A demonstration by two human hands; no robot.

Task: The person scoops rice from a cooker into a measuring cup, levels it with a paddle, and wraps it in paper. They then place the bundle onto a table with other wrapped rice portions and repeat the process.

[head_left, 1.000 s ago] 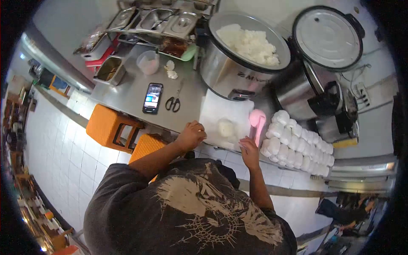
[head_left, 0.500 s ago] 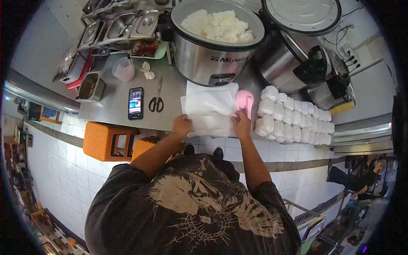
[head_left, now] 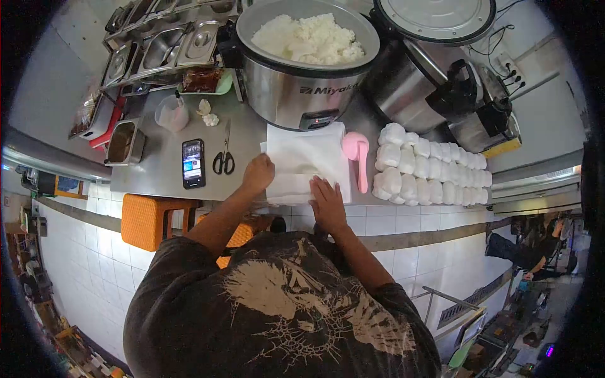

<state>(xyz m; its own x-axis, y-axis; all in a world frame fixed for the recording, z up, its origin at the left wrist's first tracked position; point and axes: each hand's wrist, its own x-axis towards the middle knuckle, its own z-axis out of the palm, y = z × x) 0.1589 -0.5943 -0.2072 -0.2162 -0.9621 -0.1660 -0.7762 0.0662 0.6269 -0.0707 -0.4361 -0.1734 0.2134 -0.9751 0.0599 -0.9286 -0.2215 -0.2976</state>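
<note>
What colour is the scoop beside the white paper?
Pink; the scoop shows best in the head view.

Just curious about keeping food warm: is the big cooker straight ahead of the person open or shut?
Open: no lid covers the big cooker, and heaped white rice shows inside its rim.

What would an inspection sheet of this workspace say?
Surface: grey metal table, partly covered.
Job's things: white rectangular paper sheets, folded near the front; rounded white bundles in rows; pink plastic scoop; open silver cooker of white rice.
Clutter: black rectangular phone, black-handled metal scissors.
Grip: left hand curled at the sheets' left edge; right hand on the folded part.
Cables: black plugs in a wall outlet.
Surroundings: orange plastic stools, white tiled floor.
</note>
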